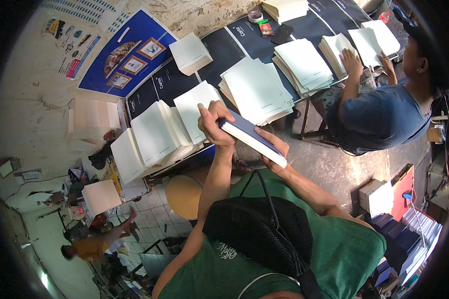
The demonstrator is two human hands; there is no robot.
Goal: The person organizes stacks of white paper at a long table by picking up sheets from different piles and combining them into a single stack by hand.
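Between my two hands is a book (254, 135) with a dark blue cover and thick white page edges, held up off the table and tilted down to the right. My left hand (216, 122) grips its upper left end, fingers curled round the cover. At the lower right end my right hand (275, 146) is closed on the book, with part of the fingers hidden behind it. Just beyond the book lie a fanned stack of white sheets (257, 89) and another white stack (193, 110) on the dark table covering (217, 47).
More paper stacks line the table, one at its left end (157, 134). A co-worker (379, 112) at right touches sheets with both hands. A round yellow stool top (183, 197) stands below the table. Dark-covered books (389, 234) and a white box (375, 197) sit at lower right.
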